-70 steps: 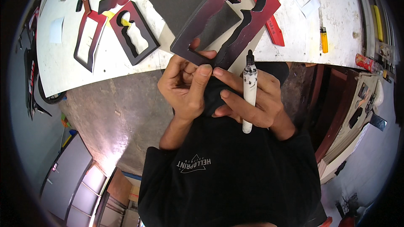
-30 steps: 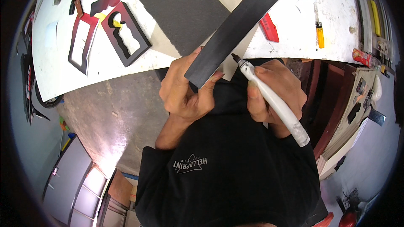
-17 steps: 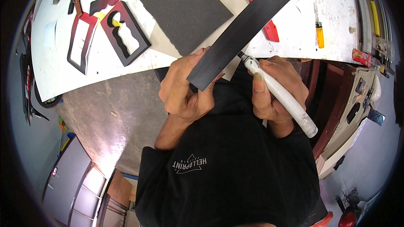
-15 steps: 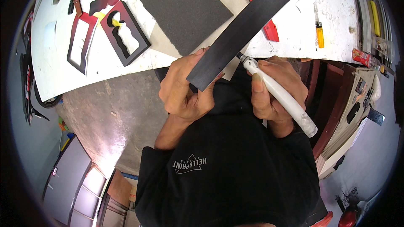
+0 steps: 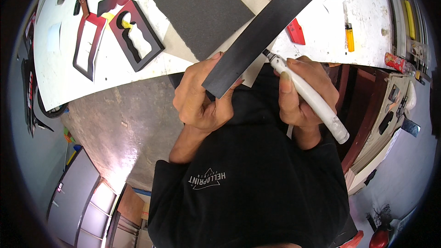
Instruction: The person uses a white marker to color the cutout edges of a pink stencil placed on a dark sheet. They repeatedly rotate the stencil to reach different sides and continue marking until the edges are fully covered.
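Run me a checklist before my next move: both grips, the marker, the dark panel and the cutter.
1. Left hand gripping the dark panel near its lower end: ok.
2. Right hand holding the white marker: ok.
3. Marker uncapped: ok, its black tip is bare.
4. Tip touching the panel: cannot tell; it reaches the panel's edge in this view.
5. Red-handled cutter fully in sight: not ok, the panel covers its middle.
6. Yellow lighter apart from both hands: ok.
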A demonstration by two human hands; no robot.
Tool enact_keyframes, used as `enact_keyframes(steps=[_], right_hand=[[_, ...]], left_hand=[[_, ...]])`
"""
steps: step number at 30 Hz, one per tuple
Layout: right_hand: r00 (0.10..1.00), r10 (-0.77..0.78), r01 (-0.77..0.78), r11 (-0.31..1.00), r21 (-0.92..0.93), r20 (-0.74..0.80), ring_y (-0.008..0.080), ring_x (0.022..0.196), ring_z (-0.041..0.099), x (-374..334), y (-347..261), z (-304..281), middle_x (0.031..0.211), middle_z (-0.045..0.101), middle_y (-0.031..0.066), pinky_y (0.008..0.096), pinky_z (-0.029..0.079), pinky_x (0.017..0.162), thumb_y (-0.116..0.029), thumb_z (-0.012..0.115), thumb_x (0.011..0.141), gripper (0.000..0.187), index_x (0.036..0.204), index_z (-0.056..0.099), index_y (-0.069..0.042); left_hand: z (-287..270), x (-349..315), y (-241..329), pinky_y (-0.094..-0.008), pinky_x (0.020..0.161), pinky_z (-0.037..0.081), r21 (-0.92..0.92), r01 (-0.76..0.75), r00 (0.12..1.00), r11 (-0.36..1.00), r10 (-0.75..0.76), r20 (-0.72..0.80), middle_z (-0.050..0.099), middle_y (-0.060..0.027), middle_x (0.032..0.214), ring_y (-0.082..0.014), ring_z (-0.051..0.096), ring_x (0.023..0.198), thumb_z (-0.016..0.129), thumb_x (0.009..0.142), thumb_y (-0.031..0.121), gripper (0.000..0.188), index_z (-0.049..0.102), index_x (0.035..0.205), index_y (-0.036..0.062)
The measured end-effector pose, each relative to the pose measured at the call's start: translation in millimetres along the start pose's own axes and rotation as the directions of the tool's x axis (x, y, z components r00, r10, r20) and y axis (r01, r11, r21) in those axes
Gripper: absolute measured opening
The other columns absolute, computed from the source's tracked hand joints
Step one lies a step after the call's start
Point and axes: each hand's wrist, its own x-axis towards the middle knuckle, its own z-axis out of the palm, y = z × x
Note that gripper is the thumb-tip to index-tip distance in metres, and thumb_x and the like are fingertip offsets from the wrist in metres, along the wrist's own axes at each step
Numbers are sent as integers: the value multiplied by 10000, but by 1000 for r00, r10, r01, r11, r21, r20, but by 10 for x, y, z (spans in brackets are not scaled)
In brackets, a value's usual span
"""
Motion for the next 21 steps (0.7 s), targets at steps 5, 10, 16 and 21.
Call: enact_keyframes(steps=[5,10,16,21], right_hand=[[1000,-11,11,999,-32,-14,251,716,699,9,40,-18,806,696,205,326,555,681,-59,671,871,241,1064,620,77],[1000,4,-5,1000,-7,-7,254,724,703,-17,-9,2,813,701,203,333,559,693,-44,670,860,241,1061,619,80],[999,-39,37,996,-84,-23,251,710,703,46,55,-28,794,702,198,337,559,700,-40,672,851,233,1047,635,81],[1000,27,-27,1000,6,9,253,706,704,-5,-7,-17,794,700,211,335,555,698,-23,668,836,230,1036,644,88]], left_hand=[[7,-20,-9,-318,725,580,-2,-6,1000,1000,6,0,716,-236,952,-281,734,855,834,719,30,392,670,1054,-89],[-2,4,4,-315,725,580,2,-9,1000,1000,9,23,717,-234,949,-279,734,855,834,716,24,403,667,1065,-90],[8,3,6,-313,721,581,11,-7,1000,1000,7,7,718,-231,945,-278,735,847,835,712,21,392,672,1050,-90],[13,-6,-4,-314,710,583,0,-5,1000,1000,5,5,718,-235,936,-278,736,836,835,710,22,389,674,1046,-90]])
